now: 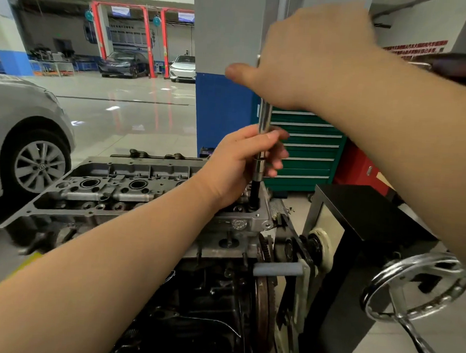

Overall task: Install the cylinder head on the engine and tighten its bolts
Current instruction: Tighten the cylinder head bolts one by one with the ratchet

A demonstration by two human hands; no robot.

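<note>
Workshop floor and parked cars lie behind the cylinder head (134,190) seated on the engine (209,296); left hand (240,163) fingers wrap the extension bar (263,140), right hand (311,53) grips its top; bolt-tightening underway; next, steady turning.

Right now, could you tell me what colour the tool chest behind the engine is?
The tool chest is green, with silver drawer strips; head view.
</note>
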